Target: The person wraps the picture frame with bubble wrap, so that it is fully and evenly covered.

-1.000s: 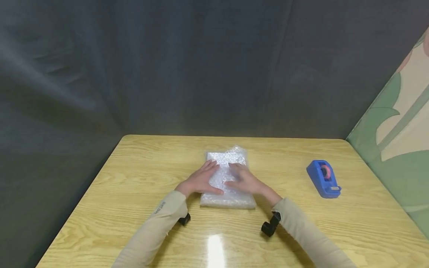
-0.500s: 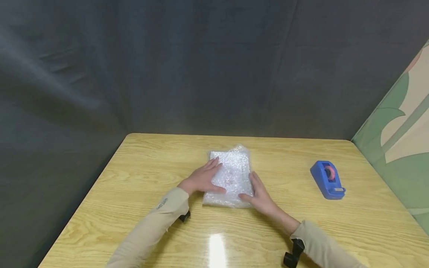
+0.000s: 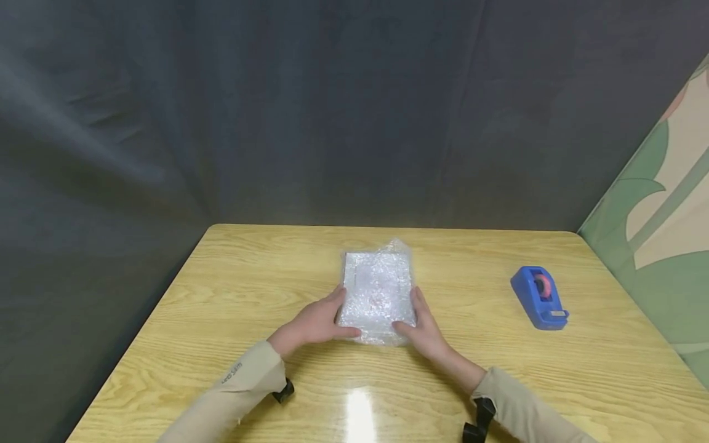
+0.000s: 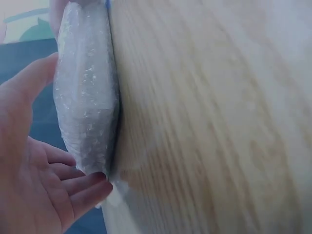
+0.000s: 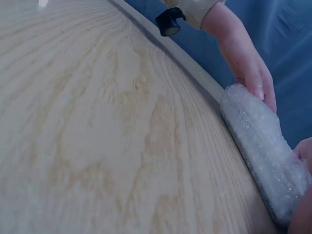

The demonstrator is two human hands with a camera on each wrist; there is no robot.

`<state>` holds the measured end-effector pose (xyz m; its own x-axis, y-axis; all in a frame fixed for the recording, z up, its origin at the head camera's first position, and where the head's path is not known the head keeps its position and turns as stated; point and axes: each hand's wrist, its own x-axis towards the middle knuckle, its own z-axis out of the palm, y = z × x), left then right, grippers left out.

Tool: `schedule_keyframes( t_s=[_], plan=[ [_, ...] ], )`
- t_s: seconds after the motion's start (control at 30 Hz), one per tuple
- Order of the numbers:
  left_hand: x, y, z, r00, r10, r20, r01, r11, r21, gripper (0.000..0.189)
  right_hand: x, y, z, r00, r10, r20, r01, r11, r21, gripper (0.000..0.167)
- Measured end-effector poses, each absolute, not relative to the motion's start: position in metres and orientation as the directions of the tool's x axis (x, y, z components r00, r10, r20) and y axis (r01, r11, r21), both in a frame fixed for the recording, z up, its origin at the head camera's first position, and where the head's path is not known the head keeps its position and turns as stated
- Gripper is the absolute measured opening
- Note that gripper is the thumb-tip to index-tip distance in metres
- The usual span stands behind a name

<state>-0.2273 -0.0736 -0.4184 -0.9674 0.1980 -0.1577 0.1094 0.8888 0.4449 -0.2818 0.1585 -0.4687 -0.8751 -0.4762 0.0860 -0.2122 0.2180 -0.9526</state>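
Observation:
A flat, rectangular package in bubble wrap (image 3: 378, 289) lies on the table, its loose wrap sticking up past the far edge. My left hand (image 3: 316, 321) grips its near left side, thumb over the top and fingers along the edge. On the near right side, my right hand (image 3: 429, 329) holds it the same way. In the left wrist view, left fingertips (image 4: 92, 187) curl at the lower edge of the bubble wrap (image 4: 87, 97). The right wrist view shows the package's near side (image 5: 258, 146) between both hands, the right one partly cut off.
A blue tape dispenser (image 3: 537, 298) with a pink-centred roll stands on the right of the wooden table (image 3: 232, 277). A dark curtain (image 3: 354, 123) hangs behind and at the left. A patterned panel (image 3: 659, 234) borders the right side.
First the right hand slid off the package's top to its right side. Then the left hand drew back from the top to the left side. The package stays in about the same place.

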Motion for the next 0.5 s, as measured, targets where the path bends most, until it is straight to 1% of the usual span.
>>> schedule_keyframes(
  t_s=[0.33, 0.5],
  plan=[
    [-0.246, -0.084, -0.425, -0.971, 0.194, -0.142, 0.092, 0.847, 0.523, 0.106, -0.303, 0.149, -0.468, -0.862, -0.505, 0.056, -0.191, 0.221, -0.956, 0.088],
    [-0.244, -0.095, -0.421, -0.976, 0.171, -0.135, 0.063, 0.815, 0.576, 0.101, -0.315, 0.162, -0.458, -0.864, -0.504, 0.008, -0.155, 0.251, -0.956, 0.09]
  ],
)
